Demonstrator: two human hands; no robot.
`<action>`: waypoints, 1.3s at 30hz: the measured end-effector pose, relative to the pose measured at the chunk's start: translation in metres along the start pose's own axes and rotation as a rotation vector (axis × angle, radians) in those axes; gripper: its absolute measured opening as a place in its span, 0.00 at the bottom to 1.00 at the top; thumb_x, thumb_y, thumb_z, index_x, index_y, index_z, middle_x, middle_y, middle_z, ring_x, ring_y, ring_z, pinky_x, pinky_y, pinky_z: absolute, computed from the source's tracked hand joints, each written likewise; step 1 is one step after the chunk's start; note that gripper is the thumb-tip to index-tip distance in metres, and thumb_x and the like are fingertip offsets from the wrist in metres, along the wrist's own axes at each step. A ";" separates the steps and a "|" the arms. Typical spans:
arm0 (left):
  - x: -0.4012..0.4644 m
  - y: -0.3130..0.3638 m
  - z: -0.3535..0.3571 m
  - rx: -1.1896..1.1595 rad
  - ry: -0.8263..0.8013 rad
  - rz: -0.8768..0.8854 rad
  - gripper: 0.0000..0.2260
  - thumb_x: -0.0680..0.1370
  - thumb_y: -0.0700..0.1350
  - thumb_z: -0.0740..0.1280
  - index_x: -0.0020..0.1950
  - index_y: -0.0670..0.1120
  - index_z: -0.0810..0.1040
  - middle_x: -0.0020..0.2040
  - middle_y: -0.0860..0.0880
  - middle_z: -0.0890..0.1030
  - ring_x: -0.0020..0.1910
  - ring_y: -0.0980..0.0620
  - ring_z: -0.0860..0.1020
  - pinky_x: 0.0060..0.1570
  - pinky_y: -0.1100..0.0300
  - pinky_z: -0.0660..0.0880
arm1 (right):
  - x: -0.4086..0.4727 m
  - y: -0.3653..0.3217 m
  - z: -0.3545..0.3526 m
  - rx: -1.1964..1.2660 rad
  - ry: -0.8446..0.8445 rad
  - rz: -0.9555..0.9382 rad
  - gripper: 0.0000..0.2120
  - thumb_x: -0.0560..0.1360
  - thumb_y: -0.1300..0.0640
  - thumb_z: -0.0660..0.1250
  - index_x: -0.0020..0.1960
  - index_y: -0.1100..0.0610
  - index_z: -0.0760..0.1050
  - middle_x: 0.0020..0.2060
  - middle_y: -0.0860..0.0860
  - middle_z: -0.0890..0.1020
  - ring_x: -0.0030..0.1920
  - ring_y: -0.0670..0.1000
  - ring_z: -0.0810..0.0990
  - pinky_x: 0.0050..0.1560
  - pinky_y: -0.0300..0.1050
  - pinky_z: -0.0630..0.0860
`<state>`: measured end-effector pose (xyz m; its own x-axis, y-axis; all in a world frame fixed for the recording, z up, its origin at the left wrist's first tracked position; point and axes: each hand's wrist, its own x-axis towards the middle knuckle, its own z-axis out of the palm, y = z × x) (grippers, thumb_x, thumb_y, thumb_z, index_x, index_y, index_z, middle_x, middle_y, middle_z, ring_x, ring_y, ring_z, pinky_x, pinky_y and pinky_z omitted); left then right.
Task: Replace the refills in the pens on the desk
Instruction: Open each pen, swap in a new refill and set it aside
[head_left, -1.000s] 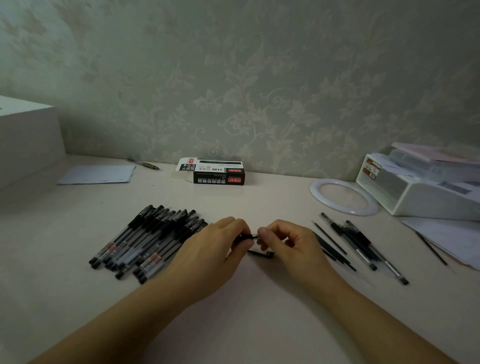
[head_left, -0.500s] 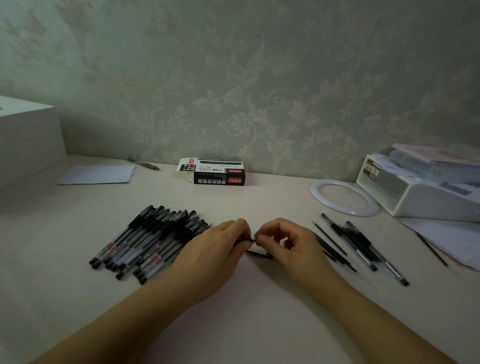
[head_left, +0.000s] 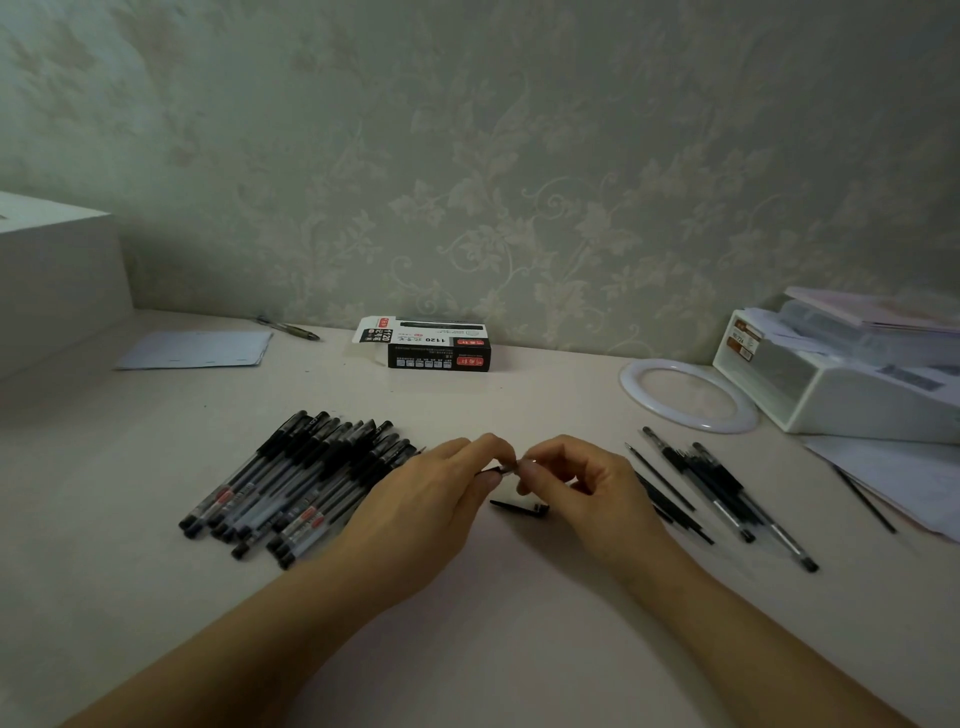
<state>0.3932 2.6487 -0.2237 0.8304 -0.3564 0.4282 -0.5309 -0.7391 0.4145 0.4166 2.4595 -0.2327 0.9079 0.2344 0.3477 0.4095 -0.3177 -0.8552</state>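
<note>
Pens: capped heap (head_left: 301, 478) left on table (head_left: 493, 623).
Left hand (head_left: 436, 499): grip pinching small black pen part (head_left: 496, 470).
Right hand (head_left: 582, 483): grip pinching the same part.
Cap (head_left: 519, 508): lying below the fingertips.

Both forearms are bare, no sleeves, with slim left hand (head_left: 431, 499) and right hand (head_left: 587, 486).

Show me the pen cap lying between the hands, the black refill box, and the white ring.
pen cap (head_left: 519, 506), head view, middle of cap
black refill box (head_left: 439, 349), head view, front face
white ring (head_left: 631, 382), head view, left rim
</note>
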 end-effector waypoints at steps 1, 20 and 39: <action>0.000 0.000 0.000 -0.002 0.005 0.002 0.08 0.82 0.51 0.54 0.59 0.58 0.69 0.43 0.57 0.74 0.38 0.56 0.73 0.39 0.52 0.73 | 0.000 -0.001 0.000 0.018 0.006 0.002 0.04 0.76 0.52 0.70 0.43 0.46 0.82 0.37 0.45 0.85 0.38 0.42 0.80 0.40 0.34 0.76; -0.001 0.000 -0.002 0.009 -0.001 -0.070 0.11 0.83 0.49 0.55 0.62 0.59 0.71 0.47 0.57 0.75 0.44 0.58 0.76 0.43 0.51 0.75 | 0.003 0.010 0.000 -0.312 0.183 0.080 0.05 0.71 0.59 0.74 0.42 0.50 0.83 0.35 0.43 0.80 0.34 0.38 0.73 0.36 0.27 0.69; 0.002 0.001 0.000 -0.087 0.142 0.058 0.19 0.81 0.46 0.56 0.69 0.63 0.69 0.42 0.54 0.74 0.39 0.54 0.75 0.37 0.49 0.75 | -0.005 -0.018 0.007 0.175 0.079 0.048 0.07 0.76 0.55 0.69 0.46 0.45 0.85 0.41 0.46 0.87 0.44 0.42 0.84 0.46 0.32 0.77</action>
<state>0.3945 2.6475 -0.2222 0.7691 -0.3082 0.5599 -0.5950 -0.6650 0.4514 0.4037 2.4706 -0.2216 0.9331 0.1480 0.3277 0.3496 -0.1607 -0.9230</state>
